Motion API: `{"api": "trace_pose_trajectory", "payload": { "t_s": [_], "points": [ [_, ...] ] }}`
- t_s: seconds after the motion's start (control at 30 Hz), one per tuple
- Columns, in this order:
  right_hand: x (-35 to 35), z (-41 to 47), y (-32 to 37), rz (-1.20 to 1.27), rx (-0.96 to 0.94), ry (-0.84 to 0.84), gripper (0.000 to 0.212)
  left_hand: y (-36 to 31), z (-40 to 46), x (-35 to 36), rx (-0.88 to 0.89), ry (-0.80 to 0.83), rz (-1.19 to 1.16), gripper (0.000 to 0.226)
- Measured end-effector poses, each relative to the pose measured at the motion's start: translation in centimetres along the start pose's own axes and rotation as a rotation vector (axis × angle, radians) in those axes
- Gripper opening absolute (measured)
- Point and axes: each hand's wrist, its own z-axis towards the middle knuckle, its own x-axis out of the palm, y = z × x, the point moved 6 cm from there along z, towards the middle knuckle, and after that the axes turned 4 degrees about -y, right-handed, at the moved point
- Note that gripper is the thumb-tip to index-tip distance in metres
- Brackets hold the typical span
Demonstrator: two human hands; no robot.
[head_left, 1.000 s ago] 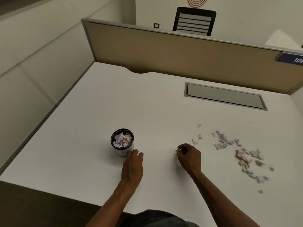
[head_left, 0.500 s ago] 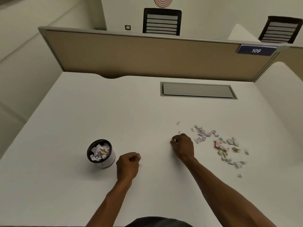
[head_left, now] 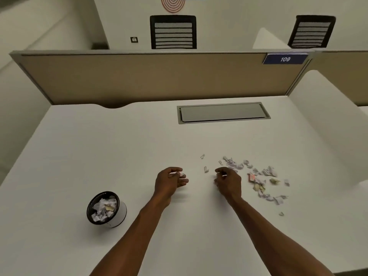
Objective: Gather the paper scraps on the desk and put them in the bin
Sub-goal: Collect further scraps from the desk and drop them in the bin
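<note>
Both hands are seen above the white bench (head_left: 99,152), near its middle. The left hand (head_left: 169,181) is turned palm-inward with its fingers curled, and a small pale scrap (head_left: 181,174) is pinched at its fingertips; the grip is closed on that piece. The right hand (head_left: 229,181) is held just to the right of it, knuckles up and fingers curled downward toward the bench surface. Something pale is glimpsed at its fingertips, but whether a scrap is held there cannot be told.

The remaining paper scraps (head_left: 258,176) are scattered on the bench to the right of the right hand, the nearest pieces lying just beside its knuckles and the rest spreading outward and toward the near edge. A reddish piece (head_left: 252,177) is seen among them. Two loose bits (head_left: 206,169) are found between the two hands, slightly farther from the person, apart from both grips.

The bin (head_left: 106,209), a small round cup with a dark rim and white wall, is set upright on the bench well to the left of the left hand and nearer to the person. It is already filled with crumpled paper. A grey recessed panel (head_left: 223,112) is set into the bench farther back, before a tan partition (head_left: 139,80) carrying a blue plate marked 109 (head_left: 285,59).
</note>
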Motion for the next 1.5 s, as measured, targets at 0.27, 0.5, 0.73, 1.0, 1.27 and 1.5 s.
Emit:
{"api": "trace_pose_trajectory", "payload": {
  "t_s": [0.27,0.5,0.73,1.0,1.27,1.5],
  "points": [
    [2.0,1.3,2.9,-0.23,-0.189,0.046,0.023,-3.1,5.6,4.8,0.123,-0.104,0.318,0.014],
    [5.4,-0.7,4.5,-0.577,-0.522,0.236,0.02,-5.1,8.6,10.3,0.442,0.031,0.802,0.037],
    [2.2,-0.5,2.1,-0.158,-0.18,0.145,0.027,-3.4,10.1,13.5,0.585,0.185,1.023,0.043],
    [-4.0,-0.2,-2.3,0.482,0.325,0.047,0.017,-3.0,10.2,15.0,0.737,0.175,1.016,0.015],
    [-8.0,1.7,-3.5,0.036,0.203,-0.214,0.02,-2.1,8.6,17.4,0.744,0.239,0.831,0.016],
    [-5.7,2.8,-2.3,-0.223,0.005,-0.089,0.048,-0.9,7.2,18.8,0.922,0.313,0.967,0.015]
  ]
}}
